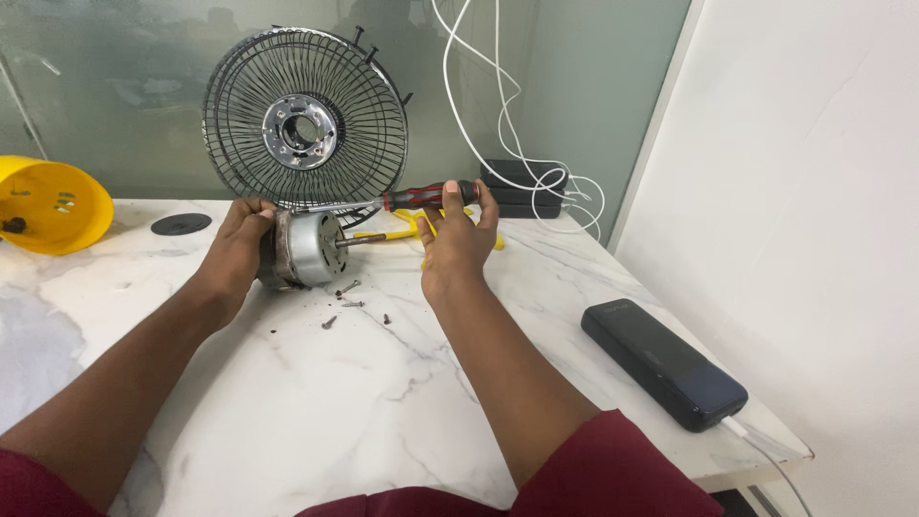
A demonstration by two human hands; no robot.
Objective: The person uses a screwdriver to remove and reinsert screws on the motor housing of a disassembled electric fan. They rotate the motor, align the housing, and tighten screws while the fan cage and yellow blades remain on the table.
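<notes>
I am looking at what seems an office corner serving as a repair bench: a white marble-look table [383, 402] is sitting against a frosted glass partition [574, 86], with white charging cables [498, 115], a black power bank [662, 362] and loose screws [349, 304] lying about.

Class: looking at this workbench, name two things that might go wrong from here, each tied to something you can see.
The loose screws lie scattered near the motor; a forearm might sweep them off the table. The left hand steadies the motor while the right hand holds the screwdriver; a slip might jab it.
</notes>
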